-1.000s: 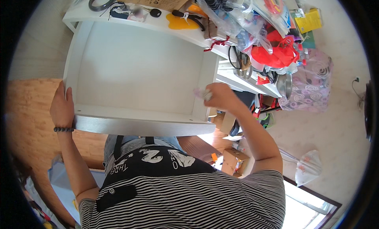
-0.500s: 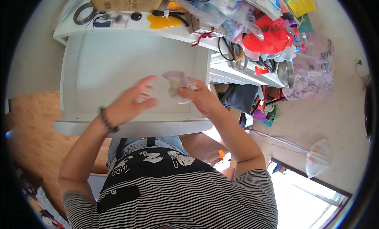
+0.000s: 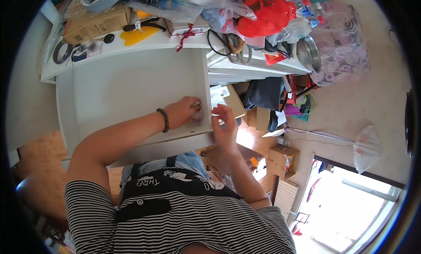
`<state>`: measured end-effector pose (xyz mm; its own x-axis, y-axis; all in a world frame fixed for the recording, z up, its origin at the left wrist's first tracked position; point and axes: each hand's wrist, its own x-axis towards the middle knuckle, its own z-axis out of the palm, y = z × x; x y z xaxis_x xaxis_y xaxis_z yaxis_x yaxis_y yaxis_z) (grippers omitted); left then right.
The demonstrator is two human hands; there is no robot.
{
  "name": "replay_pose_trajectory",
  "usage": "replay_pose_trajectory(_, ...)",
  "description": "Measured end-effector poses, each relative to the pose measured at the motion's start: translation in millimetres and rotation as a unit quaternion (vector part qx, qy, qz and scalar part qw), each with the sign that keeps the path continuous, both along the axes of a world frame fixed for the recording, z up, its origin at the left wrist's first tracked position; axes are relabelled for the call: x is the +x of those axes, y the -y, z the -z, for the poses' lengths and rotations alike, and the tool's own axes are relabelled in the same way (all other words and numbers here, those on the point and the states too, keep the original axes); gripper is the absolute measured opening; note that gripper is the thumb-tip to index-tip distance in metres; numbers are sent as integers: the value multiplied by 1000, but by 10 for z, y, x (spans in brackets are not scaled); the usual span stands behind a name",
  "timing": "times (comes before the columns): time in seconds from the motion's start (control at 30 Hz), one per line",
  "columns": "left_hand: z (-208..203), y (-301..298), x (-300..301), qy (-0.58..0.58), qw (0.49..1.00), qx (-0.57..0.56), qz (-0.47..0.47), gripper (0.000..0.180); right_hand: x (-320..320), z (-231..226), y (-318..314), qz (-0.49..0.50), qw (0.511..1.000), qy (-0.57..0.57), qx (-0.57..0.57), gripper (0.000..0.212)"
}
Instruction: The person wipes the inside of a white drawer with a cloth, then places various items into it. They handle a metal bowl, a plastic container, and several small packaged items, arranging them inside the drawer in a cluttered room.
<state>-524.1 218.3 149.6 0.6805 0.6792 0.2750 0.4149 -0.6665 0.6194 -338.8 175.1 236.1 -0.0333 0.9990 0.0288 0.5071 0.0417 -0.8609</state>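
In the centre of the frame, the left hand (image 3: 182, 113), a dark beaded bracelet (image 3: 165, 120) at its wrist, is closed around a crumpled pale-purple cloth (image 3: 199, 115) in the near right corner of the white drawer (image 3: 118, 92). The right hand (image 3: 225, 127), apart from it and empty with loosely curled fingers, is at the drawer's right wall, contact unclear. At upper left, a cardboard box (image 3: 96, 25) and a yellow plate (image 3: 137, 36) lie on the white tabletop (image 3: 112, 51).

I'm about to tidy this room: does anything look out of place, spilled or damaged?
A red bag and clear plastic bags look untidy, crumpled and overlapping beyond the open drawer. No spill or damage is visible.
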Motion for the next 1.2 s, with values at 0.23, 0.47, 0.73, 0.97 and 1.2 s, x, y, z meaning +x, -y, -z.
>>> replay_pose_trajectory(0.23,257,74,0,-23,987,-90,134,34,-146,48,56,18,992,86,95,28)
replay_pose_trajectory(0.47,258,81,99,-75,979,157,105,23,-171,68,82,28,991,103,81,22)
replay_pose_trajectory(0.73,169,-106,-81,-250,968,-28,16,17,-174,64,70,36,990,101,87,18)
replay_pose_trajectory(0.97,-396,-164,-752,100,858,-481,-151,21,-174,104,91,64,990,99,77,16)
replay_pose_trajectory(1.2,103,-59,59,-52,988,26,146,17,-173,96,98,53,991,90,86,15)
